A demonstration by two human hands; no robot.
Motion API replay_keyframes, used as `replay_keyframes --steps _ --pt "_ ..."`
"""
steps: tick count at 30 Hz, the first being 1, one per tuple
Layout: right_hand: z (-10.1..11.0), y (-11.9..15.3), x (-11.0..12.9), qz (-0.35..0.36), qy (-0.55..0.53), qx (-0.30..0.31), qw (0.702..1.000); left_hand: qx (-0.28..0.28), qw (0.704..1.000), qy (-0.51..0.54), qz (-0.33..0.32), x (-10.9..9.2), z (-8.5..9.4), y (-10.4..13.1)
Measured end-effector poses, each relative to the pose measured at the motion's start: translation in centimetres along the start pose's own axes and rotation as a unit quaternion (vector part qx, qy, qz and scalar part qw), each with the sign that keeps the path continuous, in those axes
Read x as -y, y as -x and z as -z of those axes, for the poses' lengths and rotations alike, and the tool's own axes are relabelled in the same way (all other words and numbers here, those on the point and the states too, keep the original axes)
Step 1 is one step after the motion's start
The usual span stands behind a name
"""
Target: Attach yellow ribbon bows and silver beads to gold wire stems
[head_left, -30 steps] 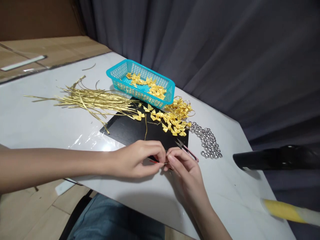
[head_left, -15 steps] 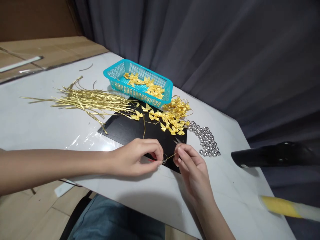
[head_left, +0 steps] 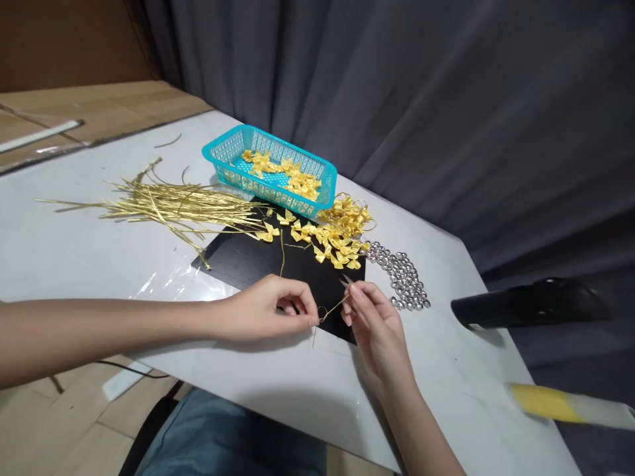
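A short gold cord (head_left: 333,311) with a small loop runs between my two hands, low over the front of a black mat (head_left: 238,254). My left hand (head_left: 278,307) is closed, with thumb and forefinger pinching the looped end. Opposite it, my right hand (head_left: 374,317) pinches the other end between thumb and fingers. Pointed metal tips (head_left: 346,281), like scissor blades, stick out beyond the right fingers; the rest is hidden, so I cannot tell if they are held. Several yellow ribbon bows (head_left: 322,237) lie on the mat beyond my hands.
A blue basket (head_left: 270,188) with more bows stands behind the mat. Gold cords (head_left: 183,201) are heaped left, corded bows (head_left: 350,215) behind, silver bells or beads (head_left: 409,281) right. A black cylindrical object (head_left: 526,304) and a yellow-and-clear roll (head_left: 550,403) are farther right.
The view has shifted slightly. The cord's loop between my hands looks more open, and a red bit by my left fingers no longer shows. Both hands keep their pinch.
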State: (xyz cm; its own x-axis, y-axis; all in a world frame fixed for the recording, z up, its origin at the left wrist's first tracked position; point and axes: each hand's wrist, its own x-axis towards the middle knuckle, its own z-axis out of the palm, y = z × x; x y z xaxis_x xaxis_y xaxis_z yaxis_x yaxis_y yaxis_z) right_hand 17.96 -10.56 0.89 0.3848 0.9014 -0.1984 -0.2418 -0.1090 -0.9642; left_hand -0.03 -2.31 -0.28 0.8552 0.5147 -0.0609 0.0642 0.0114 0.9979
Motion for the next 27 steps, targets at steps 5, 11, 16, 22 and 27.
replay_keyframes --steps 5,11,16,22,27 --pt "0.2 -0.2 -0.3 0.011 0.037 -0.001 0.999 -0.008 0.999 0.039 0.034 -0.3 0.0 -0.2" --pt "0.6 0.5 -0.3 0.194 0.241 -0.037 0.95 -0.057 0.996 0.043 0.055 -0.3 0.0 -0.4" --pt "-0.1 1.6 -0.2 0.288 0.399 0.092 0.865 -0.079 0.995 0.043 0.048 -0.2 0.1 -0.5" --pt "-0.5 1.7 -0.8 0.276 0.421 0.13 0.854 -0.087 0.993 0.047 0.061 -0.2 0.1 -0.5" --pt "0.0 1.5 -1.0 0.251 0.425 0.122 0.861 -0.085 0.993 0.048 0.066 -0.1 0.3 -0.6"
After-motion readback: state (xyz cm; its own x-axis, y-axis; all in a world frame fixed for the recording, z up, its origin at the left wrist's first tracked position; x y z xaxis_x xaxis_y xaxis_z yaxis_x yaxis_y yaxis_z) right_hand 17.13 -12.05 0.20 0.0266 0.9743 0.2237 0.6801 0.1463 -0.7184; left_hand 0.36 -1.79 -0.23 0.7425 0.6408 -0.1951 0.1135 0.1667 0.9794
